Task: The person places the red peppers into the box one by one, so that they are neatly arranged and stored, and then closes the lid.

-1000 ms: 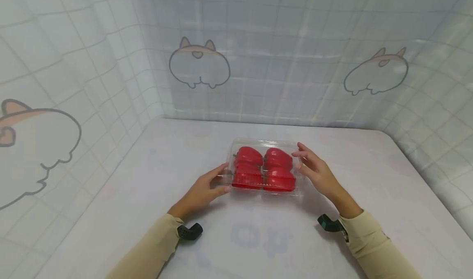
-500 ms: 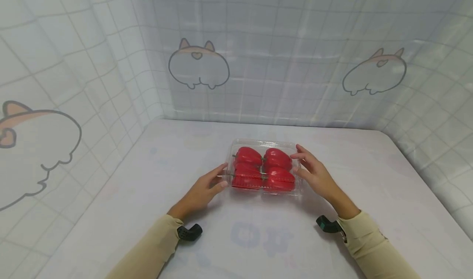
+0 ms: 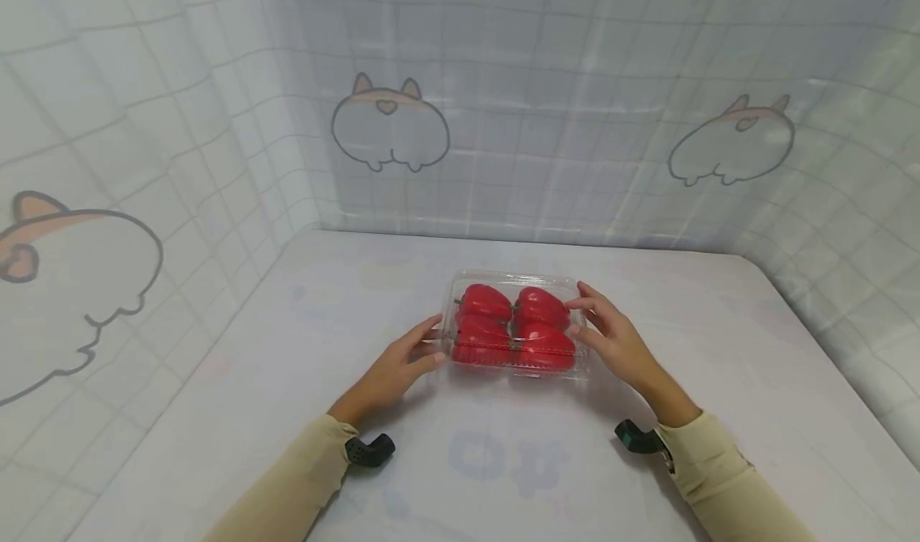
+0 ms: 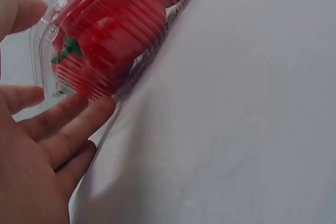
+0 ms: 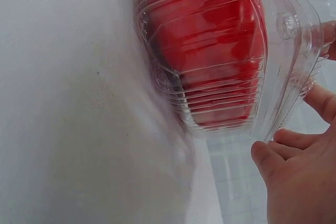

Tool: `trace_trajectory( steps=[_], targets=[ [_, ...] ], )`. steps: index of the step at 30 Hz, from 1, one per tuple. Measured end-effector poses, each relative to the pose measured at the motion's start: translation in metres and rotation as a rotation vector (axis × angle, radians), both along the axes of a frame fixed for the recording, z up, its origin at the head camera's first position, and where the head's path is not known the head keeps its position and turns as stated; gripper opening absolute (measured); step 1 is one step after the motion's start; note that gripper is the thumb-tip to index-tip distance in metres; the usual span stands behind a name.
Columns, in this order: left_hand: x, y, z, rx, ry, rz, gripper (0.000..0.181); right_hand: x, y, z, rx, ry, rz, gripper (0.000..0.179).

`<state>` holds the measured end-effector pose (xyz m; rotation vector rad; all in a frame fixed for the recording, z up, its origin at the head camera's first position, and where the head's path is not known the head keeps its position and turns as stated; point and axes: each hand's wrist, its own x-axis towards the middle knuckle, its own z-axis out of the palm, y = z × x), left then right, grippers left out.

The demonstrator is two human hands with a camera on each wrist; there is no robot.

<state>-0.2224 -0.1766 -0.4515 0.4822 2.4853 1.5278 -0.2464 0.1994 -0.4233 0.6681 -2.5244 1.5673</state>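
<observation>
A clear plastic clamshell box [image 3: 503, 277] sits on the table, with several red bell peppers [image 3: 544, 349] inside it in two rows. My left hand [image 3: 394, 369] is at the box's left side, thumb and fingers spread. In the left wrist view, the fingers [image 4: 100, 109] reach the ribbed wall low down, and the thumb is near the rim; green stems show through the plastic. On the opposite side is my right hand [image 3: 624, 342], its fingertips along the box's edge. From the right wrist, thumb and fingers [image 5: 261, 153] are right at the clear rim [image 5: 296, 51].
The box and both hands are on a white table [image 3: 345, 278] with faint printed marks. A grid-patterned sheet [image 3: 546, 143] with cartoon animal drawings hangs around its back and sides. Dark wrist devices [image 3: 370, 450] are strapped at both cuffs.
My right fingertips have shifted slightly left, against the box's side, and the left thumb has lifted a little. The ribbed front line appears higher across the front peppers. The box stays in place.
</observation>
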Motion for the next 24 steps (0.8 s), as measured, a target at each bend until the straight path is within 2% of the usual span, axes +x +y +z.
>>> trace_trajectory(
  steps=[6, 10, 13, 19, 24],
  targets=[
    [-0.001, 0.004, 0.002, 0.095, -0.030, 0.018, 0.059, 0.001, 0.000, -0.001, 0.005, -0.001, -0.012, 0.037],
    [-0.001, 0.005, 0.006, 0.094, -0.032, 0.033, 0.056, 0.001, 0.000, -0.002, 0.005, -0.006, -0.019, 0.037],
    [0.000, 0.005, 0.008, 0.105, -0.048, 0.020, 0.057, 0.002, -0.001, -0.002, 0.012, -0.010, -0.027, 0.039],
    [0.001, 0.006, 0.009, 0.174, -0.111, -0.005, 0.060, 0.005, -0.004, 0.000, 0.047, -0.019, -0.085, 0.057],
    [0.003, 0.007, 0.010, 0.262, -0.162, 0.004, 0.061, 0.008, -0.005, -0.002, 0.003, -0.077, -0.097, 0.071]
  ],
)
